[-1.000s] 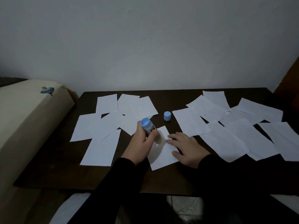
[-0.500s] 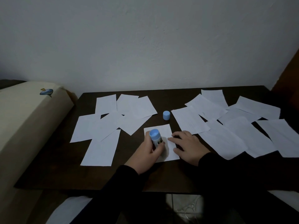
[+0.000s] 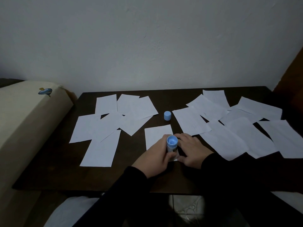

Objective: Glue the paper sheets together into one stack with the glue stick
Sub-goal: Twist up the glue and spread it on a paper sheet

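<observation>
Both hands were down on one sheet at the near middle of the table. My left hand was wrapped round the glue stick, holding it nearly upright with its blue base toward me and its working end down on the paper's near right part. My right hand lay flat, fingers spread and relaxed, pinning the sheet's right edge and gripping nothing. I could not see the tip itself, since the tube and my fingers hid it.

As I judged it, the step was coating this sheet so the next could go on top. To do it well I needed to keep the right hand pressing, because a lone sheet would slide or crumple under the drag of the stick. Strokes were best drawn away from the pinning hand, light and even, reaching the edges and corners, where a stack tends to peel open. The stick wanted to stay close to upright so that the whole face of the glue met the paper.

More sheets lay loose and overlapping in a left group and a right group, well apart from my sheet, so most of the work seemed ahead. The cap stood just beyond the sheet, untouched.
</observation>
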